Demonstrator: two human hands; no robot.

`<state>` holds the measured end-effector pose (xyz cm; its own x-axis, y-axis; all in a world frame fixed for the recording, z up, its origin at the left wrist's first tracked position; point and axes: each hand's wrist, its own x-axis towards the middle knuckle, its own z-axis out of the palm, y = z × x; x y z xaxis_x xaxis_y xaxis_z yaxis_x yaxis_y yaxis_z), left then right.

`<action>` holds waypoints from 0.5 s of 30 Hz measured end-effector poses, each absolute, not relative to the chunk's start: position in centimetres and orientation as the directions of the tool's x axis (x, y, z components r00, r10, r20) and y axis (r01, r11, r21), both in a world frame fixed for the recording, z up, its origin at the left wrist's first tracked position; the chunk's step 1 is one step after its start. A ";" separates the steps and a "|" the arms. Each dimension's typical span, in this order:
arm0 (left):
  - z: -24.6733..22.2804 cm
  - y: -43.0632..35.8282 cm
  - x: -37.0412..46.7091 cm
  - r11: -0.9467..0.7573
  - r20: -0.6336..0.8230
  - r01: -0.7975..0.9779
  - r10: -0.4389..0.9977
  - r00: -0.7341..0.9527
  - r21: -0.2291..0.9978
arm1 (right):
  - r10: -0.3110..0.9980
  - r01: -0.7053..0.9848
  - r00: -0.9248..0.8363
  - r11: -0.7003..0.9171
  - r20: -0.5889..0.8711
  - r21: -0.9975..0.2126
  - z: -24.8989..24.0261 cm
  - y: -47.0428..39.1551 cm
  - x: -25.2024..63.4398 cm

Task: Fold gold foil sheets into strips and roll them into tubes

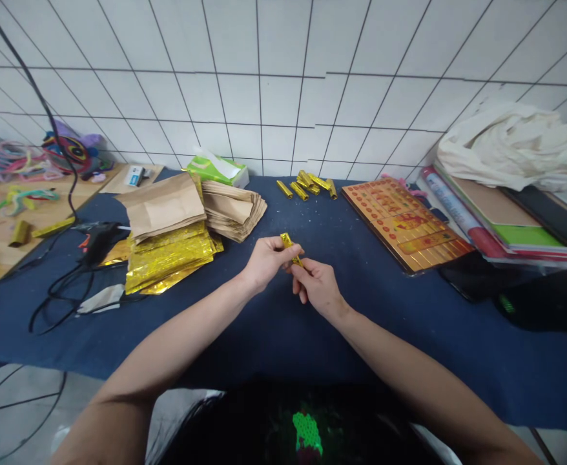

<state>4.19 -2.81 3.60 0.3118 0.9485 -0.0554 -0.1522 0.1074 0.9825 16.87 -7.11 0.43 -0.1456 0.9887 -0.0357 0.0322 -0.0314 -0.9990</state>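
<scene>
Between my two hands, above the dark blue cloth, is a small gold foil roll (286, 240), tilted, with its far end showing. My left hand (267, 259) pinches it near the upper end with thumb and fingers. The fingers of my right hand (316, 284) close on its lower end, which they partly hide. Farther back, several similar gold foil rolls (307, 185) lie in a loose pile near the wall. Left of my hands, sheets of gold foil (172, 261) lie under a stack of brown paper (164, 205), with more folded brown paper (232, 210) beside it.
A black glue gun (100, 242) with its looping cord lies at the left. Behind the paper stands a green tissue box (220, 171). On the right are a flat orange-gold printed pack (404, 223), stacked folders (516, 226) and a white cloth bag (516, 145). A tiled wall rises behind.
</scene>
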 end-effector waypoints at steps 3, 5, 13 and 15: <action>3.7 -2.5 3.9 0.084 -0.037 -0.178 0.967 0.252 0.980 | 0.988 0.026 -0.148 -0.050 -0.053 -0.998 0.5 -7.3 16.8; 3.7 -2.4 3.8 0.078 -0.035 -0.176 0.971 0.238 0.981 | 0.987 0.021 -0.154 -0.050 -0.053 -0.999 0.5 -7.4 16.7; 4.6 -1.6 2.6 -0.037 0.030 0.014 0.941 0.338 0.999 | 0.996 -0.047 -0.080 -0.031 -0.028 -0.998 1.1 -5.4 19.3; 4.6 -1.7 2.5 -0.060 -0.020 0.164 0.896 0.444 0.985 | 1.000 -0.070 0.010 0.002 0.002 -0.998 1.3 -4.5 20.5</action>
